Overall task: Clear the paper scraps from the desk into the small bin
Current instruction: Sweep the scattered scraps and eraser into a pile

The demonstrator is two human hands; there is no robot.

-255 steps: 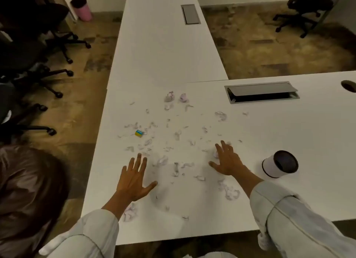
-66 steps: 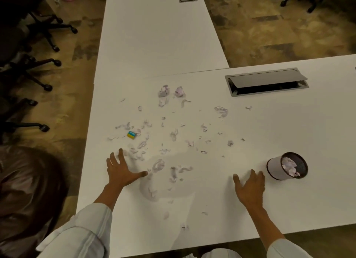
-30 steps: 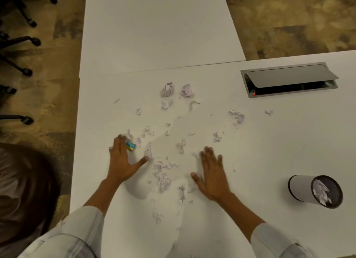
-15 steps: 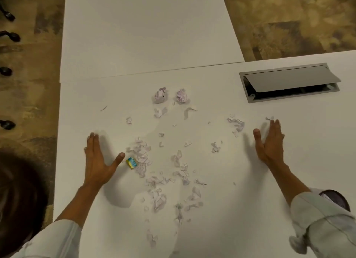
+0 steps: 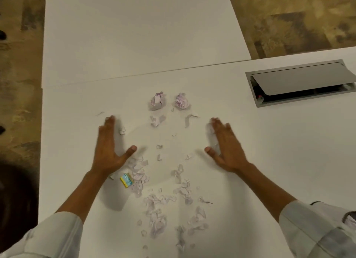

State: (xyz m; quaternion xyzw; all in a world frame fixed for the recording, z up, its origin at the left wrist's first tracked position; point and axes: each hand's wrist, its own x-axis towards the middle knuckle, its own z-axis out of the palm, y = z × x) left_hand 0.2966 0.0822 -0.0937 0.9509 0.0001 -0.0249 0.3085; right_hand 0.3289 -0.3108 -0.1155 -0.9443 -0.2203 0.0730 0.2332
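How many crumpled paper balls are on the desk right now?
2: left ball and right ball, side by side beyond both hands. The rest are flat scraps; none looks hidden.

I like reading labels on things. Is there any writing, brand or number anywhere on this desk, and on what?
Nothing here can be read.
Small yellow and blue block by the left hand: its blue face shows faint marks, too blurred to read.
Paper scraps and the two crumpled balls: pale pinkish tint, no legible writing.

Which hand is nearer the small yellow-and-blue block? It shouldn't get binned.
Left. The left hand lies just above the yellow-and-blue block; the right hand is far across the paper scraps.
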